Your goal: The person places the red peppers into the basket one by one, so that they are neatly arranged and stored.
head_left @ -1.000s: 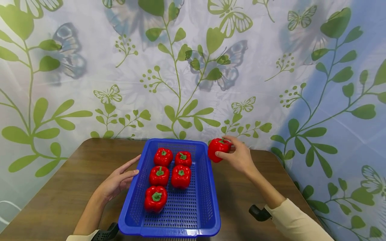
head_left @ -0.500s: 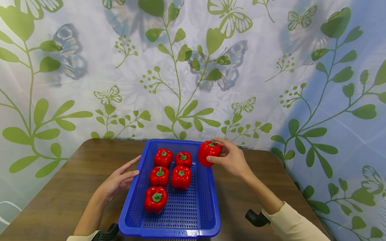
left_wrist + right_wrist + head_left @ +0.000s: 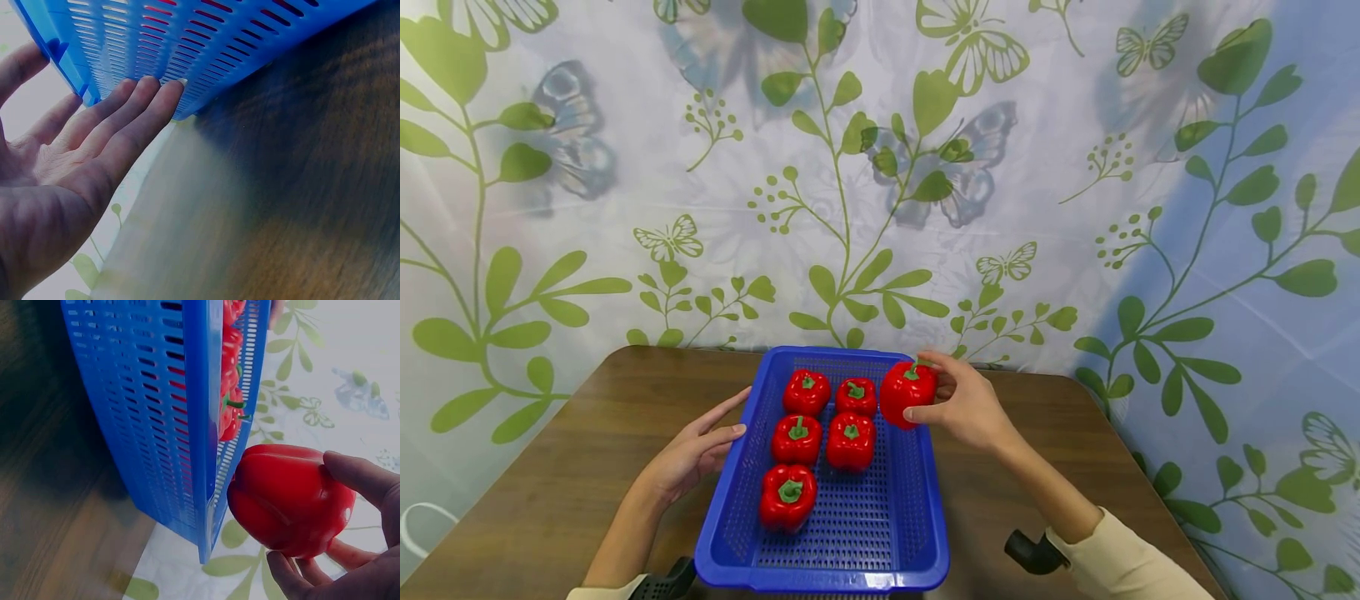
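My right hand [image 3: 966,406] grips a red bell pepper [image 3: 906,394] with a green stem, held over the right rim of a blue plastic basket [image 3: 880,577] near its far corner. The right wrist view shows thumb and fingertips around the bell pepper [image 3: 290,500], beside the basket wall [image 3: 125,394]. Several other red bell peppers [image 3: 787,497] stand stem up in the left and middle of the basket. Against the basket's left side rests my left hand [image 3: 688,457], fingers mostly straight; in the left wrist view its fingertips touch the slotted wall [image 3: 206,37].
The basket stands on a brown wooden table [image 3: 572,450]. Behind it hangs a curtain [image 3: 880,200] printed with leaves and butterflies. A white cable [image 3: 417,529] shows at the far left edge.
My right hand has carried the bell pepper leftward and slightly nearer, from outside the basket's right side to over its rim. The left hand and the basket have stayed in place.
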The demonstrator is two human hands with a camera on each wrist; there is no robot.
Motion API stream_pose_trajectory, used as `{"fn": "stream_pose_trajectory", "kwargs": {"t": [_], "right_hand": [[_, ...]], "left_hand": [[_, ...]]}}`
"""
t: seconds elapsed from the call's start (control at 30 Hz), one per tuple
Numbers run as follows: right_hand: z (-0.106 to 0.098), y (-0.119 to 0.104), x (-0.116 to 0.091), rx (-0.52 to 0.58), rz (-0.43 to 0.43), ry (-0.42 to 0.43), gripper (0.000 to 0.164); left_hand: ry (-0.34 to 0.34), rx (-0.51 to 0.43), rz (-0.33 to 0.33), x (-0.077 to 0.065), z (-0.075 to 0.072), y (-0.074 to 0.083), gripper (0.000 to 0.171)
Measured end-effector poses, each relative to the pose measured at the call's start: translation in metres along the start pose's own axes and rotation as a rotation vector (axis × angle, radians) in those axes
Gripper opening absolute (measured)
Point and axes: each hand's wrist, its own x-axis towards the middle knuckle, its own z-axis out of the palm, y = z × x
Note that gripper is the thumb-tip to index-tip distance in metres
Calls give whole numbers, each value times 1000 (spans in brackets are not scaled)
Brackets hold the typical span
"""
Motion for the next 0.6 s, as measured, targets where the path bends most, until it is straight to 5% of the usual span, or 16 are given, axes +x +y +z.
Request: {"fn": "stream_pose_trajectory", "kwargs": {"t": [0.6], "right_hand": [[10,-21,-14,41,43,-99,74]], "left_hand": [[-22,-20,9,0,0,1,65]]}}
